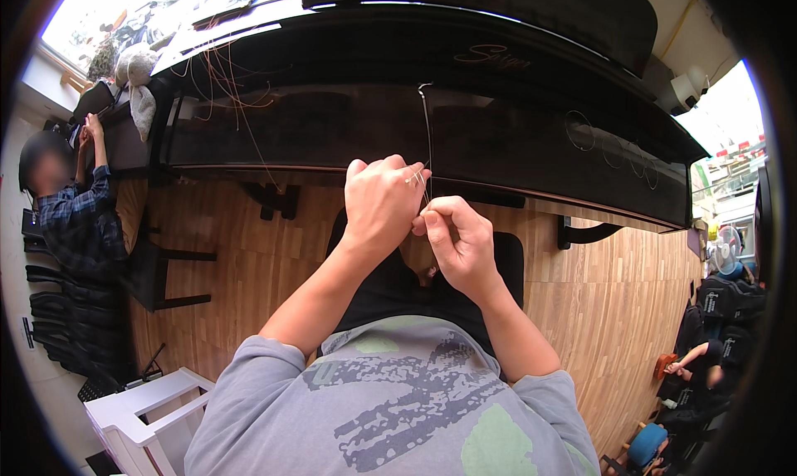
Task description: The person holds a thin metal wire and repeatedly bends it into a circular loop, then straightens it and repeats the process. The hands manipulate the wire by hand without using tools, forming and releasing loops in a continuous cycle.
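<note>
My left hand point(386, 198), back upward, has its fingers curled around thin pale strands point(414, 179) in front of the black piano point(299, 131). Close beside it, to the right, my right hand point(461, 244) pinches the lower part of the strands between thumb and forefinger. One long strand point(427, 123) runs from a small bent end on the piano's closed lid down to my fingers. Whether it is wire or cord is too fine to tell. My left fingertips are partly hidden behind the hand.
Thin copper-coloured strands point(224, 90) hang over the piano's left end. Several wire loops point(579, 131) lie on its right side. At left, a person in a plaid shirt point(79, 219) sits by a dark bench point(158, 268). A white wooden frame point(149, 418) stands at lower left.
</note>
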`<state>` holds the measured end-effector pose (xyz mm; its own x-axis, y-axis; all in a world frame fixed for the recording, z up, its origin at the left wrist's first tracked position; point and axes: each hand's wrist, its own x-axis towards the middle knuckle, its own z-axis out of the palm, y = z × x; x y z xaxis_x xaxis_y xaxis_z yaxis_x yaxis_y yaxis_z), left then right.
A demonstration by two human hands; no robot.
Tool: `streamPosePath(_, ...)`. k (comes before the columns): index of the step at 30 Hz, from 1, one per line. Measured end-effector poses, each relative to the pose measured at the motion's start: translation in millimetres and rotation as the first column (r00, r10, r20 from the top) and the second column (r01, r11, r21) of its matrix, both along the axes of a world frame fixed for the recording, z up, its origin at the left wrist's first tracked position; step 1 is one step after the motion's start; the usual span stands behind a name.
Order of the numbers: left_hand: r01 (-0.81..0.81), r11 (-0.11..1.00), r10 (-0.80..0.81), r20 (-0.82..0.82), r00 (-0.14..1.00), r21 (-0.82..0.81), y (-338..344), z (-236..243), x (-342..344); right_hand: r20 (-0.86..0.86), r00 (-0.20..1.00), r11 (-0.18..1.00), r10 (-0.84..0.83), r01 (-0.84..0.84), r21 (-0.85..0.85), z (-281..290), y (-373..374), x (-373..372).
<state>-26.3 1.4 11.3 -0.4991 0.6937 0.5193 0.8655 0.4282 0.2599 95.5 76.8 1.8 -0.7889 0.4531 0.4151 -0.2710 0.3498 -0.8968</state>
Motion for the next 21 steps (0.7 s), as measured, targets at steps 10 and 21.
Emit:
streamPosePath(10,0.229,0.967,-0.235,0.044,0.971,0.113,-7,12,10,0.069,0.993,0.891,-0.095,0.116,-0.439,13,13,5)
streamPosePath(21,0.289,0.956,-0.295,0.147,0.944,0.059,-12,15,8,-0.035,0.999,0.925,-0.040,0.024,-0.378,1,15,4)
